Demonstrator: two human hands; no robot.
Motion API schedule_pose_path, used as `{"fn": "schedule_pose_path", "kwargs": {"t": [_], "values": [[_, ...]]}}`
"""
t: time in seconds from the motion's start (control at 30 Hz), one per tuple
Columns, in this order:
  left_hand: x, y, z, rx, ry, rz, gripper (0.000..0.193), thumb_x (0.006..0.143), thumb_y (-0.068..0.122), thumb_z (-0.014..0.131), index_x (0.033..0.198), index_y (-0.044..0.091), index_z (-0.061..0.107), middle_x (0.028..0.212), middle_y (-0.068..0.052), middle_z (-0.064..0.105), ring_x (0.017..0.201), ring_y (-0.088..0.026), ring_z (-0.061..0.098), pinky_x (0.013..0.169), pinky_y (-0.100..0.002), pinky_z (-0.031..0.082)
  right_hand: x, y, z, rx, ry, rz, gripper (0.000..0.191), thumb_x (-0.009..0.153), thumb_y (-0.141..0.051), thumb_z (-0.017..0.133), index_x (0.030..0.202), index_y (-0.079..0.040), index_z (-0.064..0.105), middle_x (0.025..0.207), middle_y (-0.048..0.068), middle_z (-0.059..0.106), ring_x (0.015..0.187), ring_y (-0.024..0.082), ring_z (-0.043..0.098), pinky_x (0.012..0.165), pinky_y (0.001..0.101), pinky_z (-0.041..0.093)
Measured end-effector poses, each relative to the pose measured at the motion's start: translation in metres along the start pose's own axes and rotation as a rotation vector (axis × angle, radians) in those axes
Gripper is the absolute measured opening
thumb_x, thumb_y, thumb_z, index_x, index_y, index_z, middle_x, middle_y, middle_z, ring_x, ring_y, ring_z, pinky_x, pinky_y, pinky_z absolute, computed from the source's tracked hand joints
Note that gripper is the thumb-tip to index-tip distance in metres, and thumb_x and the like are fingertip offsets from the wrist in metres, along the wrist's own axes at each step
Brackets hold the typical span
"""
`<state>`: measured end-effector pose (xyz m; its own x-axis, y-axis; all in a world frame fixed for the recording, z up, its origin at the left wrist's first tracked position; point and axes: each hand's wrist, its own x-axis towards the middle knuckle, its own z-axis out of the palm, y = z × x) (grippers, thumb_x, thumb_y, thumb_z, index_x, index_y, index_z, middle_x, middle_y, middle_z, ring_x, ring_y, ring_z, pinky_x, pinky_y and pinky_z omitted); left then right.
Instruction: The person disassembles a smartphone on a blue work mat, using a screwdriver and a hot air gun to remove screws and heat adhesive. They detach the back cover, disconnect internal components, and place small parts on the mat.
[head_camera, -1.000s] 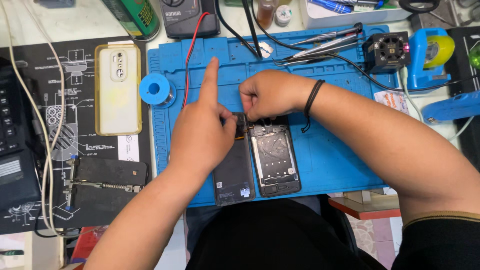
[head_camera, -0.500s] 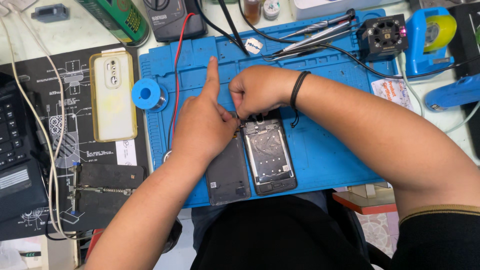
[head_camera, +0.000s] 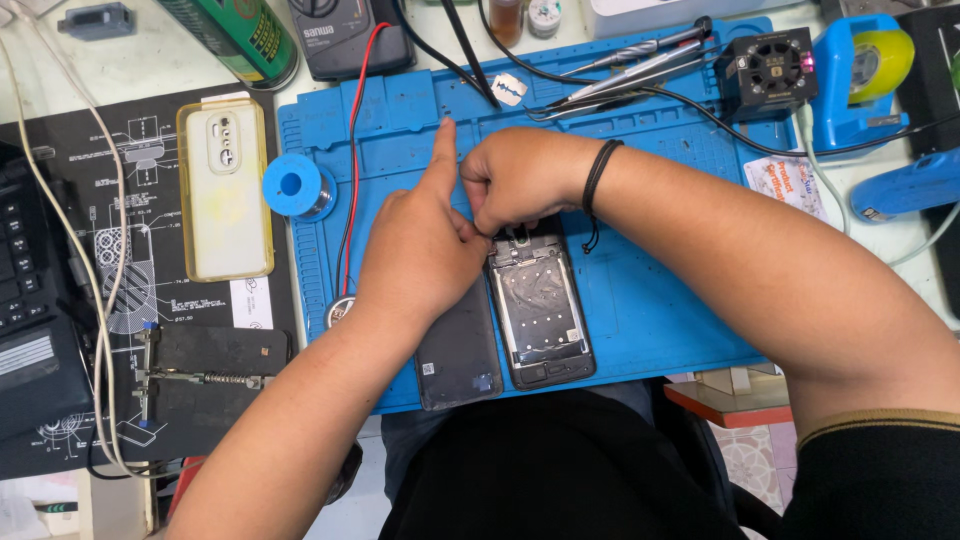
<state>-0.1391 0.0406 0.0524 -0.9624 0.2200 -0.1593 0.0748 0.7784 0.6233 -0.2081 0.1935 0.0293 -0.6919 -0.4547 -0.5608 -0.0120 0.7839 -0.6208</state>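
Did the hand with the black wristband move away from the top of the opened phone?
No. The right hand sits at the top edge of the opened phone as before, beside the left hand; only the camera view shifted.

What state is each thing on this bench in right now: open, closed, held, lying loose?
Opened phone frame: back off, insides showing, flat on the blue mat.
Dark panel: flat beside the frame, partly under the left hand.
Right hand: fingers pinched at the frame's top edge.
Left hand: pressing down, index finger raised.
Phone in yellowish case: face down, untouched.
Solder spool: lying loose.
Small fan: light on.
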Motion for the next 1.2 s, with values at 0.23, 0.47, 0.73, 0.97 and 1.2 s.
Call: {"fn": "schedule_pose_path", "kwargs": {"t": [0.23, 0.47, 0.73, 0.97, 1.2], "values": [[0.000, 0.002, 0.003, 0.020, 0.018, -0.006, 0.096, 0.073, 0.003, 0.073, 0.158, 0.009, 0.028, 0.074, -0.015, 0.072, 0.077, -0.034, 0.073, 0.073, -0.043, 0.056, 0.002, 0.002, 0.001, 0.017, -0.002, -0.004, 0.023, 0.072, -0.024, 0.084, 0.078, -0.008, 0.068, 0.068, 0.005, 0.069, 0.055, 0.015, 0.063, 0.046, 0.0311, 0.049], [-0.005, -0.004, -0.001, 0.048, 0.045, 0.045, 0.089, 0.076, 0.001, 0.070, 0.157, 0.007, 0.033, 0.080, -0.012, 0.076, 0.087, -0.035, 0.069, 0.083, -0.044, 0.053, 0.002, 0.017, 0.001, 0.190, -0.030, -0.146, 0.010, 0.078, -0.017, 0.074, 0.083, -0.008, 0.069, 0.073, 0.003, 0.073, 0.061, 0.012, 0.070, 0.055, 0.0292, 0.059], [-0.088, -0.025, -0.024, -0.080, 0.337, 0.265, 0.066, 0.078, 0.010, 0.085, 0.139, -0.001, 0.060, 0.090, -0.005, 0.078, 0.088, -0.025, 0.061, 0.084, -0.036, 0.049, -0.047, 0.025, 0.027, -0.267, 0.447, -0.534, 0.021, 0.078, -0.005, 0.067, 0.097, -0.007, 0.076, 0.089, 0.013, 0.073, 0.087, 0.035, 0.069, 0.076, 0.0440, 0.055], [-0.144, -0.057, 0.030, -0.360, 0.438, 0.219, 0.041, 0.072, 0.007, 0.088, 0.110, 0.000, 0.074, 0.085, -0.006, 0.078, 0.079, -0.018, 0.066, 0.072, -0.031, 0.054, -0.067, 0.016, 0.040, -0.297, 0.443, -0.439, 0.029, 0.082, -0.002, 0.066, 0.108, -0.010, 0.077, 0.093, 0.010, 0.072, 0.087, 0.033, 0.069, 0.074, 0.0414, 0.055], [-0.143, -0.075, 0.058, -0.442, 0.514, 0.165, 0.032, 0.070, 0.004, 0.088, 0.099, 0.000, 0.075, 0.080, -0.008, 0.077, 0.075, -0.020, 0.066, 0.068, -0.031, 0.053, -0.074, 0.016, 0.039, -0.248, 0.445, -0.406, 0.020, 0.084, -0.007, 0.073, 0.104, -0.009, 0.075, 0.097, 0.009, 0.074, 0.089, 0.030, 0.072, 0.075, 0.0367, 0.057]]}}
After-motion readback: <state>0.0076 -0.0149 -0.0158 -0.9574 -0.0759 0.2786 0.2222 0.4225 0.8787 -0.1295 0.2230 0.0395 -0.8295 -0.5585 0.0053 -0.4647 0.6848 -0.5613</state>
